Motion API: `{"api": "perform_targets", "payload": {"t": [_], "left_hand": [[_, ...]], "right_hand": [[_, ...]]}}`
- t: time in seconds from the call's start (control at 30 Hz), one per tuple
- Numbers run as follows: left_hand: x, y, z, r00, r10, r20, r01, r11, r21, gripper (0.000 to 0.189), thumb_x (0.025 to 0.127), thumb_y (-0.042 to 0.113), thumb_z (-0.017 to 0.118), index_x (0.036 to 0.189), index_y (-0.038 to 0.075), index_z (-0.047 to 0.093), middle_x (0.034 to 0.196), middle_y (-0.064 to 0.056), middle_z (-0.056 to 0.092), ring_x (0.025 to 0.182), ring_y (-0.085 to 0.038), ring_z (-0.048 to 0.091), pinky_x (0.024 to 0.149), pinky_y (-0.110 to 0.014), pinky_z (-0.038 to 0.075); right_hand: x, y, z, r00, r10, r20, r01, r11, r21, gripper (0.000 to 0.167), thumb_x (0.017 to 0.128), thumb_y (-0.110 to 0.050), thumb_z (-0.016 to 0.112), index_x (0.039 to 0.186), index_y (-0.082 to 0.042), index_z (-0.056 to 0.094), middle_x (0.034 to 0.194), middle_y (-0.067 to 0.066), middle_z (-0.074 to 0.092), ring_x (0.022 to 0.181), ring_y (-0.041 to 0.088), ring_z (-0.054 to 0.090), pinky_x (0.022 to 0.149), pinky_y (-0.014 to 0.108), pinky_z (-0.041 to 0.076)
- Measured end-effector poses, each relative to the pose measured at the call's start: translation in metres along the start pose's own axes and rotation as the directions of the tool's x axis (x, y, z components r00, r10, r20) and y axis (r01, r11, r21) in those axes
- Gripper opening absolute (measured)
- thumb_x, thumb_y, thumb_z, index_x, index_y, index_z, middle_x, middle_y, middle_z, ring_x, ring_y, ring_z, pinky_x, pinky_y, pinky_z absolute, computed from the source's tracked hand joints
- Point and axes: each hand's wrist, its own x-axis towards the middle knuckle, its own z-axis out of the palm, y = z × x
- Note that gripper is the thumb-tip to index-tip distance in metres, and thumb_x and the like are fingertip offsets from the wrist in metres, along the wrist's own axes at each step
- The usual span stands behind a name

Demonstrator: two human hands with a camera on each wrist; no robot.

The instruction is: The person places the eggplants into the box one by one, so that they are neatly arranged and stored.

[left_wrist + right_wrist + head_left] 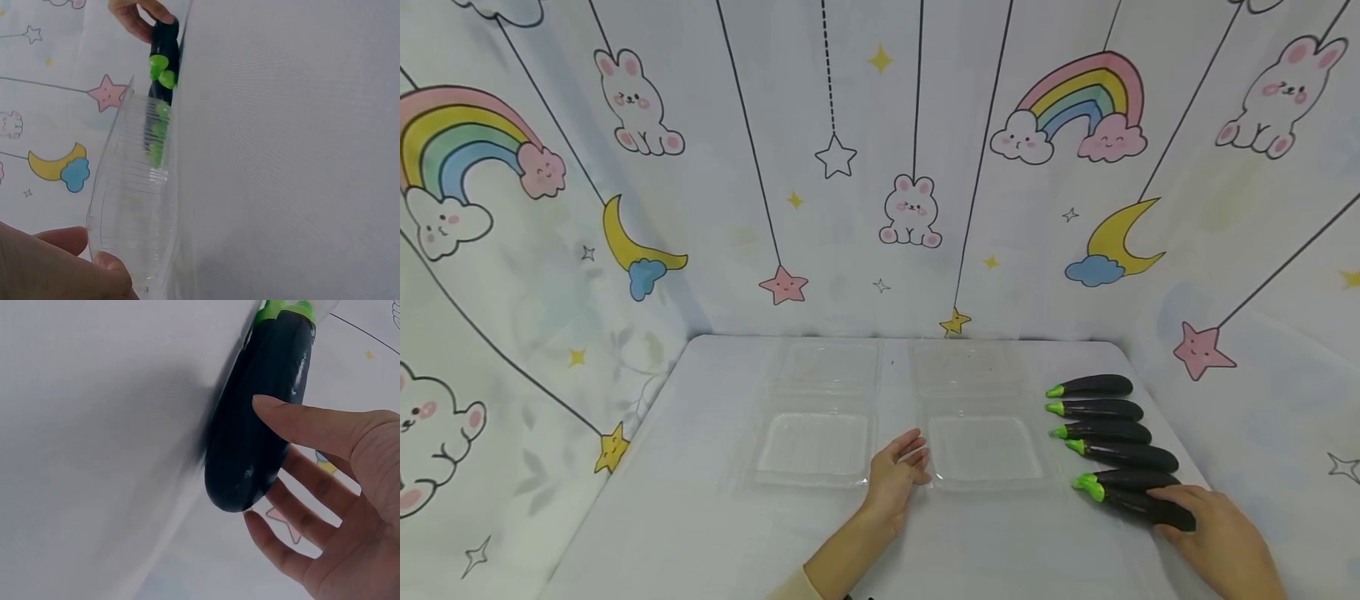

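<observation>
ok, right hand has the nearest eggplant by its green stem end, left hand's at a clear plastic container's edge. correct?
Wrong end: the right hand has the nearest eggplant by its blunt end, opposite the green stem; see the head view. The left hand is at the edge of a clear plastic container.

right hand [1225,533] is partly covering front eggplant [1129,502] | front eggplant is partly hiding neighbouring eggplant [1135,478] | left-wrist view is cropping left hand [65,269]

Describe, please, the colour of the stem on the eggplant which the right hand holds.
The stem is bright green; the head view shows it best.
</observation>
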Motion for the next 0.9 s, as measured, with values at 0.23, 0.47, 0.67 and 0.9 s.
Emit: {"api": "perform_targets", "payload": {"t": [0.23, 0.47, 0.67, 0.9], "left_hand": [[0.0, -0.001, 0.001, 1.0, 0.005, 0.009, -0.005, 1.0, -0.001, 0.081, 0.067, -0.031, 0.053, 0.146, -0.01, 0.05, 0.14, -0.024, 0.055, 0.129, -0.036, 0.056, 0.107, -0.034, 0.051], [-0.001, -0.002, 0.002, 1.0, 0.008, 0.015, -0.008, 1.0, 0.009, 0.08, 0.068, -0.03, 0.055, 0.146, -0.01, 0.05, 0.14, -0.024, 0.055, 0.13, -0.037, 0.056, 0.108, -0.036, 0.051], [-0.001, -0.002, 0.0, 1.0, 0.016, 0.019, -0.017, 1.0, 0.021, 0.08, 0.069, -0.03, 0.054, 0.146, -0.011, 0.049, 0.141, -0.025, 0.054, 0.13, -0.037, 0.056, 0.11, -0.039, 0.049], [-0.001, -0.002, 0.001, 1.0, 0.012, 0.018, -0.012, 1.0, 0.022, 0.079, 0.071, -0.03, 0.054, 0.147, -0.01, 0.049, 0.141, -0.025, 0.054, 0.132, -0.037, 0.055, 0.111, -0.039, 0.049]], "right_hand": [[-0.002, -0.004, -0.004, 1.0, -0.002, -0.025, 0.002, 1.0, -0.002, 0.049, 0.072, -0.017, 0.094, 0.117, -0.008, 0.076, 0.118, 0.031, 0.066, 0.105, 0.054, 0.058, 0.085, 0.071, 0.049], [-0.004, -0.007, -0.007, 0.999, -0.006, -0.054, 0.006, 1.0, -0.002, 0.05, 0.071, -0.015, 0.095, 0.116, -0.008, 0.076, 0.118, 0.031, 0.066, 0.108, 0.056, 0.056, 0.087, 0.072, 0.047], [-0.006, -0.01, -0.011, 0.996, -0.009, -0.085, 0.009, 1.0, 0.01, 0.052, 0.069, -0.015, 0.096, 0.117, -0.009, 0.076, 0.119, 0.03, 0.067, 0.109, 0.056, 0.055, 0.087, 0.072, 0.047], [-0.006, -0.017, -0.019, 0.977, -0.085, -0.194, 0.093, 0.995, 0.03, 0.052, 0.064, -0.007, 0.096, 0.113, -0.012, 0.077, 0.116, 0.027, 0.069, 0.106, 0.053, 0.058, 0.084, 0.07, 0.048]]}}
